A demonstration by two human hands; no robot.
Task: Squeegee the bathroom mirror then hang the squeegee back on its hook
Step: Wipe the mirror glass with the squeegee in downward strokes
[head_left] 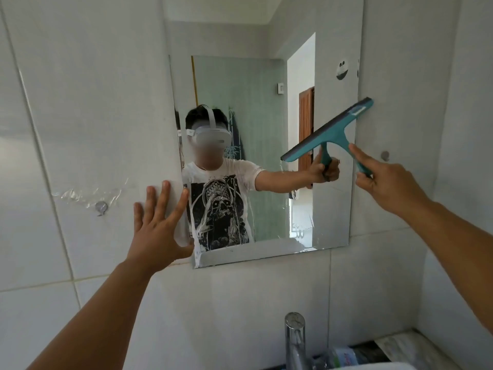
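Observation:
A frameless rectangular mirror point(269, 84) hangs on the white tiled wall. My right hand point(386, 180) grips the handle of a teal squeegee point(330, 132), index finger stretched along the handle. Its blade lies tilted against the mirror's right part, high end at the right edge. My left hand point(160, 222) presses flat with fingers spread against the mirror's lower left edge and the wall. Streaks of water and foam show near the mirror's bottom. A small round hook point(384, 155) sits on the wall right of the mirror; another hook point(101, 206) is on the left wall amid torn clear tape.
A chrome tap point(294, 340) rises at the bottom centre over a sink edge. Bottles and a wrapped packet lie on a dark ledge at the bottom right. The mirror reflects a person wearing a headset and a doorway behind.

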